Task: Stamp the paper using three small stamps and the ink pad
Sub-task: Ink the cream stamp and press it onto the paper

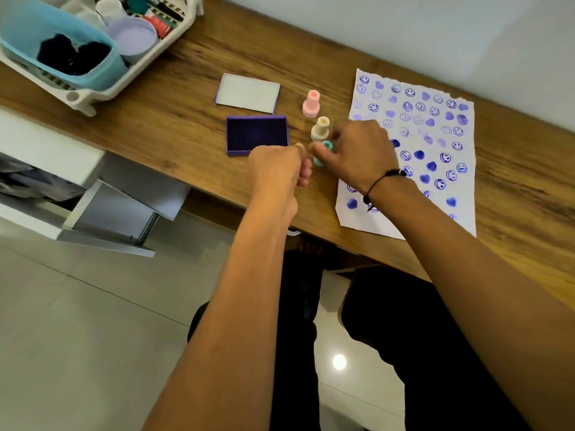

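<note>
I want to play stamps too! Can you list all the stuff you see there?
paper: one, white, covered in purple smileys and hearts, right on table
ink pad: one, purple, open, mid-table
lid: one, white inside, behind ink pad
pink stamp: one, upright
cream stamp: one, upright
teal stamp: one, at the right hand's fingers
rack: one, white, far left
blue tub: one, in rack
left hand: closed loosely, by ink pad
right hand: black wrist cord, on teal stamp
</note>
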Tool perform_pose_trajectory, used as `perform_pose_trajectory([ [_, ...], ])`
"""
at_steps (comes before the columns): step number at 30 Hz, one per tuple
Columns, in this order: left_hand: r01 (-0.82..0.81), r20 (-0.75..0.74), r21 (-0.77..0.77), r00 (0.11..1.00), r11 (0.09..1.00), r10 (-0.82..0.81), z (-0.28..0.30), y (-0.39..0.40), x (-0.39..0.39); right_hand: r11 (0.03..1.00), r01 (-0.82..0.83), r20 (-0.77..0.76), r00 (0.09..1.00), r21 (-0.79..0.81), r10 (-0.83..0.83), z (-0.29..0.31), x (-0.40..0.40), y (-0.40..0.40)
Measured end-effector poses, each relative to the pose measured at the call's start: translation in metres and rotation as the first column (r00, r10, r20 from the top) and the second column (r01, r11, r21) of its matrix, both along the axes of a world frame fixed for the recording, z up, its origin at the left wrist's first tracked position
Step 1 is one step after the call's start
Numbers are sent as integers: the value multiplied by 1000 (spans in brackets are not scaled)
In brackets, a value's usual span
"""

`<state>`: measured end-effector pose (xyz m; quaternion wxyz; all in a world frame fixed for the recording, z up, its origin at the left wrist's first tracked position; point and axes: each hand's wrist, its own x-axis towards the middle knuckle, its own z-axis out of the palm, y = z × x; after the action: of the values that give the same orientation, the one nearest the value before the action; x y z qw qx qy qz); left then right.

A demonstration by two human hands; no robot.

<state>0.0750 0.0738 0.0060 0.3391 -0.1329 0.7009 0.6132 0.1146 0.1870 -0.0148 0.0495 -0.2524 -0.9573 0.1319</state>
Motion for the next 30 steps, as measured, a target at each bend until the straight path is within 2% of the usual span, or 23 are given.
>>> perform_pose_trajectory([
  [2, -6, -9, 14, 1000, 1000, 6, 1, 4, 0, 995, 95, -110, 990, 15, -93, 9, -5, 9],
  [4, -22, -26, 21, 999, 1000, 23, 2, 8, 0, 994, 111, -112, 988, 20, -108, 17, -16, 17],
  [9, -78, -23, 72, 997, 994, 80, 5, 12, 1, 998, -27, 165, 986, -52, 36, 21, -49, 19],
  [11, -110, -17, 99, 994, 989, 112, 4, 11, -1, 996, -55, 214, 974, -74, 70, 20, -53, 20],
  [13, -151, -10, 140, 988, 978, 154, 4, 8, -3, 993, -29, 142, 989, -112, 44, 26, -50, 23],
  [15, -199, 18, 207, 980, 958, 200, 6, 6, -6, 961, -7, -18, 1000, -276, 2, 38, -44, 27],
  [17, -222, 60, 304, 975, 927, 214, 9, 6, -8, 842, -54, -142, 989, -537, -27, 51, -33, 22],
  [19, -208, 83, 370, 978, 906, 191, 14, 6, -7, 736, -93, -163, 986, -671, -24, 56, -24, 14],
  [23, -171, 38, 382, 985, 908, 170, 18, -2, -11, 673, -103, -166, 986, -732, -30, 55, -21, 4],
  [27, -63, -121, 282, 987, 957, 101, 18, -11, -16, 686, -107, -177, 984, -720, -33, 57, -24, -7],
  [30, -18, -183, 217, 981, 976, 59, 19, -16, -20, 703, -111, -172, 985, -702, -17, 59, -28, -15],
])
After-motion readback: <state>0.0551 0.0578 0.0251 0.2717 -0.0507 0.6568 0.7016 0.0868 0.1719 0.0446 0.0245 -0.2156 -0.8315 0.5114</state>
